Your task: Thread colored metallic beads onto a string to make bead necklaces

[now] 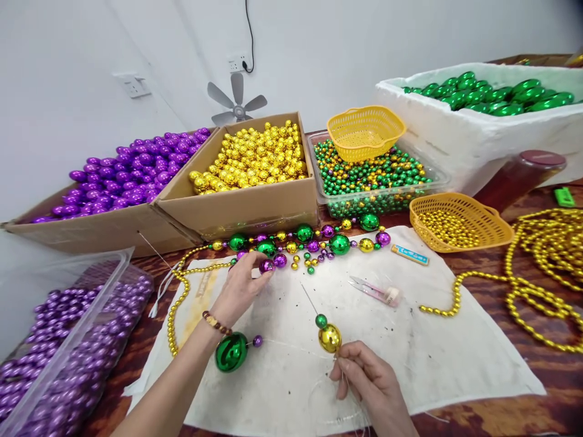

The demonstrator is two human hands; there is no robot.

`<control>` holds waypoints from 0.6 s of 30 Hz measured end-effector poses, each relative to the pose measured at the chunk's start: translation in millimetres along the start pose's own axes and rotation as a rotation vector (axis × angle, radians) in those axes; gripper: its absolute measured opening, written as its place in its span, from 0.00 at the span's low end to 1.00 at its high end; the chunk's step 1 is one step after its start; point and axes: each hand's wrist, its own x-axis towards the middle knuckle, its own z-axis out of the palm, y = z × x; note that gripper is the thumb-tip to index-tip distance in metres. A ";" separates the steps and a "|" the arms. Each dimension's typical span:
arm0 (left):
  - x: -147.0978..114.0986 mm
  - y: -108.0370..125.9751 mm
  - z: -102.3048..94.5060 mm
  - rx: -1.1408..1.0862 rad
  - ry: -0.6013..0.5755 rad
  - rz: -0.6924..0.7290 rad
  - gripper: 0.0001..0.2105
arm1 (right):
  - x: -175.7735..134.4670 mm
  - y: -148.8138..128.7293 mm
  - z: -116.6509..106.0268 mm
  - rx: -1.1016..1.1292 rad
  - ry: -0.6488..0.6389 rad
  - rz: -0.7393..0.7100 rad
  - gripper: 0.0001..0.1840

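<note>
My left hand (243, 285) reaches over the white cloth (282, 388), its thumb and finger closed around a shiny purple bead (266, 266). A second purple bead (280, 261) lies beside it. My right hand (367, 376) pinches a long needle (309, 300) just below a gold bead (330, 338). That gold bead and a small green bead (321, 320) sit on the needle, its tip pointing up and left. Thin clear thread trails from the right fingers. Near my left wrist, a large green bead (231, 352) and a small purple bead (257, 341) lie on the thread.
Strung beads (339, 244) lie behind a few loose small ones. Pink thread snips (374, 291) rest on the cloth. Boxes of purple (77, 233) and gold beads (237, 215) stand behind, with yellow baskets (460, 240) and a foam box (483, 130) at right. Gold bead chain (523, 291) spreads rightward.
</note>
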 end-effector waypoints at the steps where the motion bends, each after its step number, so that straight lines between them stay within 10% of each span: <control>1: -3.7 5.9 -3.7 -0.192 -0.010 -0.026 0.11 | 0.7 -1.1 1.3 -0.011 0.020 -0.007 0.15; 5: -18.9 30.7 -8.5 -0.732 -0.107 -0.166 0.17 | 2.2 -7.3 5.9 -0.073 0.075 -0.012 0.15; 18: -25.9 61.5 11.0 -1.385 -0.057 -0.294 0.11 | -7.5 -8.7 3.7 -0.208 0.011 -0.109 0.15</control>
